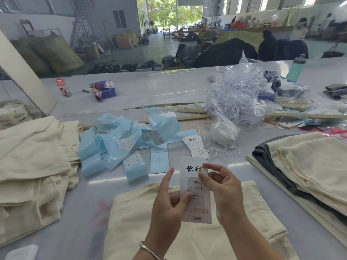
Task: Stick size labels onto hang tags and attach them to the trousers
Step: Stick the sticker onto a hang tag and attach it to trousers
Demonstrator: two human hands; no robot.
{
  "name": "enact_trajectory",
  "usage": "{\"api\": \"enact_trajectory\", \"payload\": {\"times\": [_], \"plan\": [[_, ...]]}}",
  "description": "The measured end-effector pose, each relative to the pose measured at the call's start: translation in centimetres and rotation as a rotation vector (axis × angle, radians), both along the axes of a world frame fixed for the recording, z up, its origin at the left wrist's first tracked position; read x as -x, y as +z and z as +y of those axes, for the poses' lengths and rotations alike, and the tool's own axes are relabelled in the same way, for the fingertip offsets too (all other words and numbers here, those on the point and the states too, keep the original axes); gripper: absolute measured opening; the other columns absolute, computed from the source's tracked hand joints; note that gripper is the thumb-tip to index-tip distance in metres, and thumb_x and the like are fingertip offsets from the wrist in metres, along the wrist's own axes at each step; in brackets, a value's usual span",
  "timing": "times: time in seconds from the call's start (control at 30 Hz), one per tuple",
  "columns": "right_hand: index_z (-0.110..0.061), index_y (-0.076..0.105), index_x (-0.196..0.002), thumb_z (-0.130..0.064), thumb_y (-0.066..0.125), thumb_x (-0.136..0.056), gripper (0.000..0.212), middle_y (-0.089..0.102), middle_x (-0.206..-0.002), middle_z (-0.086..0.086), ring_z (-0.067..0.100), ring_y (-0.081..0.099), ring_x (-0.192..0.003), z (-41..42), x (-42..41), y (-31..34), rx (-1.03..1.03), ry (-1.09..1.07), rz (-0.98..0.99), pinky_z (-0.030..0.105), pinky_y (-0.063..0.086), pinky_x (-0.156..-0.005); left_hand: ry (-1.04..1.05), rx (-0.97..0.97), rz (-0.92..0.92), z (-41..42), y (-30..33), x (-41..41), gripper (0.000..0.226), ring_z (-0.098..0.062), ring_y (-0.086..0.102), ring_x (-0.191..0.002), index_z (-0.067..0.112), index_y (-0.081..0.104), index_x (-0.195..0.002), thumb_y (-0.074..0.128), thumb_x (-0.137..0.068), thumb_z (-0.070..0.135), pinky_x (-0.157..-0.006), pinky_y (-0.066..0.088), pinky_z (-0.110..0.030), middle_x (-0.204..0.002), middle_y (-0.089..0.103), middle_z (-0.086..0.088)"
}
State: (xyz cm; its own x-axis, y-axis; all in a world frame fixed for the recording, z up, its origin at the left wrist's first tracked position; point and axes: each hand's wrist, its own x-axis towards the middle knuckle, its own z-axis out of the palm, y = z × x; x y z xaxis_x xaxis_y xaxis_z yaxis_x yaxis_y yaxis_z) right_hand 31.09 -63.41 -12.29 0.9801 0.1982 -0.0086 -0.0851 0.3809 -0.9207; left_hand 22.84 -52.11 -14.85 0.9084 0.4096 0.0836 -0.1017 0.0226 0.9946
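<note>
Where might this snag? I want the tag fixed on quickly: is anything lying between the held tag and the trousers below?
Nothing visible does. The hang tag, held by the left hand and right hand, is directly above the cream trousers, whose fabric there is bare.

garment factory floor — trousers (32, 162) piled

We see a white hang tag (195, 190) held upright above the cream trousers (169, 231) that lie flat on the table at the near edge; it bears black brush characters at the top, and a size label (196, 192) reading "1103#" and "S" sits on its middle. Beyond it lie curled blue backing strips (120, 143) with some white labels on them; a small stack of hang tags (195, 145) rests just beside them, with loose white strings (216, 151) to its right.
</note>
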Motion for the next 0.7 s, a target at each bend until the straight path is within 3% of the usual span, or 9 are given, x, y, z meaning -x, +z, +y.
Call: {"api": "enact_trajectory", "payload": {"times": [0.13,0.23,0.33,0.4,0.47,0.53,0.63,0.7], "plan": [[-0.011,0.072,-0.089,0.001,0.074,-0.076,0.017,0.054,-0.071,0.021,0.030,0.053,-0.070,0.3,0.2,-0.4,0.035,-0.022,-0.009,0.038,0.054,-0.064,-0.037,0.161,0.051,0.1,0.0,-0.3,0.068,-0.019,0.072,-0.087,0.035,0.041,-0.130,0.079,-0.075,0.019,-0.070,0.056,-0.025,-0.092,0.076,-0.010],[-0.011,0.072,-0.089,0.000,0.073,-0.078,0.015,0.053,-0.072,0.022,0.031,0.052,-0.068,0.2,0.4,-0.5,0.063,-0.027,-0.020,0.044,0.051,-0.066,-0.069,0.269,0.060,0.4,-0.1,-1.2,0.070,-0.026,0.071,-0.093,0.028,0.048,-0.129,0.081,-0.069,0.015,-0.074,0.056,-0.032,-0.099,0.074,-0.016],[-0.009,0.071,-0.089,0.002,0.072,-0.079,0.015,0.055,-0.071,0.023,0.031,0.053,-0.068,0.0,0.3,-0.6,0.080,-0.030,-0.019,0.043,0.052,-0.064,-0.090,0.356,0.043,0.9,-0.3,-2.3,0.048,-0.031,0.070,-0.093,0.013,0.065,-0.112,0.083,-0.068,0.007,-0.076,0.057,-0.034,-0.103,0.072,-0.021],[-0.008,0.071,-0.090,0.002,0.072,-0.080,0.014,0.055,-0.072,0.024,0.031,0.052,-0.068,-0.3,0.1,-0.7,0.093,-0.035,-0.021,0.050,0.053,-0.067,-0.106,0.356,0.055,1.1,-0.4,-2.9,0.032,-0.030,0.071,-0.090,0.007,0.073,-0.096,0.085,-0.066,0.007,-0.074,0.057,-0.031,-0.101,0.073,-0.022],[-0.007,0.070,-0.091,0.002,0.071,-0.080,0.014,0.054,-0.072,0.023,0.031,0.050,-0.068,-0.5,-0.2,-0.8,0.108,-0.044,-0.028,0.055,0.051,-0.069,-0.111,0.334,0.090,1.1,-0.6,-3.5,0.031,-0.028,0.071,-0.086,0.006,0.076,-0.090,0.084,-0.062,0.015,-0.071,0.057,-0.030,-0.098,0.073,-0.020],[-0.006,0.071,-0.091,0.002,0.072,-0.081,0.013,0.052,-0.070,0.021,0.030,0.048,-0.067,-0.8,-0.6,-1.1,0.117,-0.054,-0.031,0.051,0.049,-0.067,-0.106,0.299,0.119,1.0,-0.8,-4.0,0.031,-0.026,0.072,-0.083,0.005,0.077,-0.088,0.083,-0.061,0.019,-0.069,0.057,-0.030,-0.095,0.074,-0.019],[-0.007,0.070,-0.092,0.000,0.072,-0.081,0.013,0.054,-0.068,0.020,0.027,0.050,-0.065,-1.2,-1.3,-1.8,0.126,-0.054,-0.020,0.043,0.050,-0.064,-0.094,0.243,0.143,0.7,-1.2,-5.0,0.011,-0.023,0.070,-0.078,0.004,0.076,-0.087,0.074,-0.077,0.009,-0.066,0.056,-0.029,-0.089,0.074,-0.016],[-0.009,0.071,-0.089,-0.001,0.072,-0.081,0.011,0.054,-0.065,0.018,0.025,0.051,-0.063,-1.3,-1.9,-2.4,0.149,-0.049,-0.010,0.040,0.051,-0.061,-0.070,0.227,0.163,0.3,-1.5,-5.8,0.011,-0.023,0.063,-0.077,-0.004,0.070,-0.088,0.066,-0.087,0.006,-0.071,0.052,-0.033,-0.084,0.070,-0.015]]}}
